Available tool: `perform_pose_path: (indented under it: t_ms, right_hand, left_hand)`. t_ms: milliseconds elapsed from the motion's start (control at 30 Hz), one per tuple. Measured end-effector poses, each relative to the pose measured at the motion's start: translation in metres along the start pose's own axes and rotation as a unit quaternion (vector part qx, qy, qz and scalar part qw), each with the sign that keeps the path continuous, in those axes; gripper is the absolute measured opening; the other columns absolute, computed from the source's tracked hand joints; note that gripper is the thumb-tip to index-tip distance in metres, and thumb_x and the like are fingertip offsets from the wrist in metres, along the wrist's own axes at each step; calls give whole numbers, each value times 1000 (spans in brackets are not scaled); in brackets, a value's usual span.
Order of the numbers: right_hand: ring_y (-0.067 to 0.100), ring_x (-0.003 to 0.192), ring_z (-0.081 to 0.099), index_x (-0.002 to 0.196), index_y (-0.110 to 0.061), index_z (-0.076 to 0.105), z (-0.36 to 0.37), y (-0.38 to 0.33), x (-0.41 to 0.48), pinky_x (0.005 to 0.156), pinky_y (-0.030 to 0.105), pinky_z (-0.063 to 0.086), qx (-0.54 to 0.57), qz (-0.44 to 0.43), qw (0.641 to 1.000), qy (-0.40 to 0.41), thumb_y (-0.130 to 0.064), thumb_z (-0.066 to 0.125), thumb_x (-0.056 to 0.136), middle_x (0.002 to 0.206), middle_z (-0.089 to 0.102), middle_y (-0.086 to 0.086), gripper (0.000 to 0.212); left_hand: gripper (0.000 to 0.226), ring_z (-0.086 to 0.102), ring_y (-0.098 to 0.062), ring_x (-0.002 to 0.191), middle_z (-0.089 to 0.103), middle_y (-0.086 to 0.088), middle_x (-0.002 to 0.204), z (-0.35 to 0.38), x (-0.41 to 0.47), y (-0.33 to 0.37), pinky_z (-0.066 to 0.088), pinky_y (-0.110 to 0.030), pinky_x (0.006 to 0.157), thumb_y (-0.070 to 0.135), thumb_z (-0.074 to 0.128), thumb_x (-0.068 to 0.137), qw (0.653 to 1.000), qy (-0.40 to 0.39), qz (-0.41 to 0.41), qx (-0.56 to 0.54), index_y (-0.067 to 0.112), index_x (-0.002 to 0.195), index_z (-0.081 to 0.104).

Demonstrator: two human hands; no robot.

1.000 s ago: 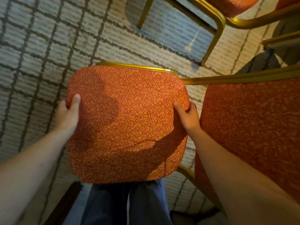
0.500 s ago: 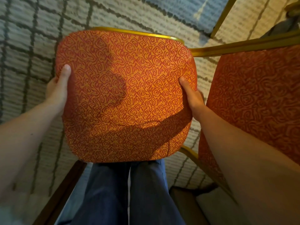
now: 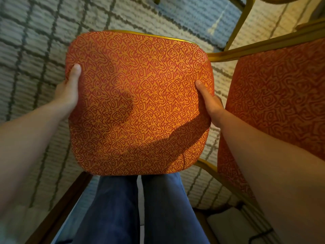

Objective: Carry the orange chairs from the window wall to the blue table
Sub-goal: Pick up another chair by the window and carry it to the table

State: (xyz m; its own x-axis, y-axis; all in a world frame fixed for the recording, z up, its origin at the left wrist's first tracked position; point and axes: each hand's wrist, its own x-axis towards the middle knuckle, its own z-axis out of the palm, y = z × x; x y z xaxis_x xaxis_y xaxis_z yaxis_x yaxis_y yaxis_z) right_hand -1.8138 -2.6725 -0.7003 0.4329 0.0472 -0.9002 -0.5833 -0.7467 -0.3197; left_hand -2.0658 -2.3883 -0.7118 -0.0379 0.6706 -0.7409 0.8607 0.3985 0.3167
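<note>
In the middle of the frame I see the chair [image 3: 139,103], its orange patterned seat turned to the camera, with a gold frame edge along its upper side. The left hand [image 3: 67,90] grips the left edge of the seat, thumb lying on the fabric, the other fingers hidden behind. The right hand [image 3: 211,104] grips the right edge in the same way. Below the seat, at the bottom centre, are the legs [image 3: 158,208] in blue trousers. At the right a second chair [image 3: 281,95] is just beside, partly behind the right forearm. Under all lies the carpet [image 3: 31,50], pale with a dark grid.
</note>
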Motion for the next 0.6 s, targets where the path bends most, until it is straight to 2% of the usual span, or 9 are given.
perform_pose_path:
  t_ms: [100,167,233,367,433,500,600]
  right_hand:
    - [19,91,65,118,-30,62,-8,-23,-34,91,35,50,-12,-19,1000,19,-72,66,73,105,67,0,62]
    - [21,94,65,125,-25,63,-17,-43,-63,94,33,50,-19,-39,999,32,-73,67,72,107,67,1,72]
    - [21,97,65,128,-25,63,-26,-63,-95,94,32,49,-26,-73,996,35,-73,66,73,111,68,0,73]
    - [21,97,66,121,-32,65,-45,-95,-159,97,34,50,-27,-117,992,28,-76,66,70,107,68,-1,67]
    - [24,97,68,117,-34,66,-52,-110,-192,99,39,51,-36,-131,991,20,-85,65,59,108,70,0,77]
    - [27,97,69,122,-27,67,-59,-123,-220,99,43,52,-48,-142,989,19,-88,65,54,110,71,5,92]
    - [26,96,69,123,-21,65,-68,-142,-250,99,42,52,-54,-143,988,-1,-88,67,51,110,72,7,99]
  left_hand:
    - [97,43,-34,133,45,-23,142,-25,-32,16,32,-37,109,81,28,83,1000,16,4,5,3,139,47]
    - [94,42,-36,132,45,-27,142,-46,-54,30,32,-38,108,77,27,86,999,23,24,7,1,138,46]
    - [89,43,-36,132,46,-28,140,-73,-82,45,32,-37,108,73,27,89,998,31,46,3,0,137,49]
    - [86,38,-34,136,40,-26,145,-123,-139,74,29,-36,111,69,32,91,997,29,72,-29,-1,140,44]
    - [95,40,-33,136,41,-25,145,-152,-166,83,29,-37,111,77,31,85,995,23,81,-44,1,140,45]
    - [111,44,-33,133,45,-24,143,-178,-190,93,33,-40,112,90,30,70,994,24,83,-65,4,139,47]
    - [113,44,-32,133,44,-21,145,-207,-217,104,33,-39,112,91,34,68,991,24,106,-81,5,141,45]
